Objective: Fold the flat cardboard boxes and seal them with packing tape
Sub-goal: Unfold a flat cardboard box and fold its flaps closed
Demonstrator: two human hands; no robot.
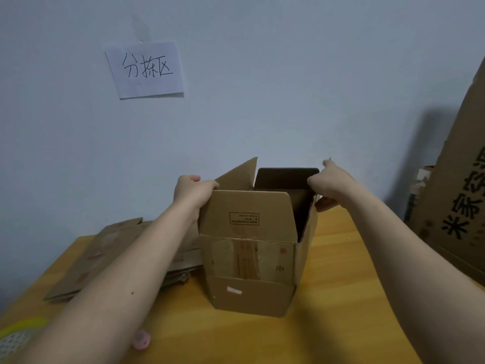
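Box standing upright on bench, btwn both hands. Left hand fingers gripping near flap corner; right hand fingers pinching right flap — prob. spreading top flaps for folding. Flat boxes waiting under left forearm.

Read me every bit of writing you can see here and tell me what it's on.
"分拣区": handwritten on the paper sign taped to the wall.
"米家空": large black print on the tall carton at right; further characters cut off.
Boxed stamp on the box flap: upside down, too small to read.
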